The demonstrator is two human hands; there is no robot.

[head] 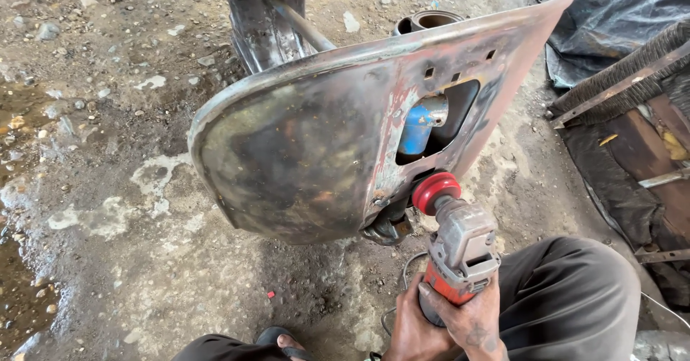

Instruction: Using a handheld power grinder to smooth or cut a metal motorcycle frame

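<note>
At the bottom edge, one sandalled foot [284, 341] is poking into view, its leg cut off by the frame, and a knee in dark trousers [575, 296] is filling the lower right. Both hands are clasping one angle grinder [460, 250]: the left hand [413, 329] is wrapping the red body from below, the right hand [474, 318] is clenching around it from the side. The grinder's red disc [434, 190] is touching the lower edge of one large, rusty, scorched metal panel [309, 153], which is standing tilted just beyond the hands. Through the panel's one big opening, something blue [417, 127] is showing, too hidden to identify. The ground [108, 224] is rough, dirty, stained concrete strewn with small stones. Farther right, dark sheeting [611, 23] and a brush-like bar [625, 73] are lying, partly cut off.
</note>
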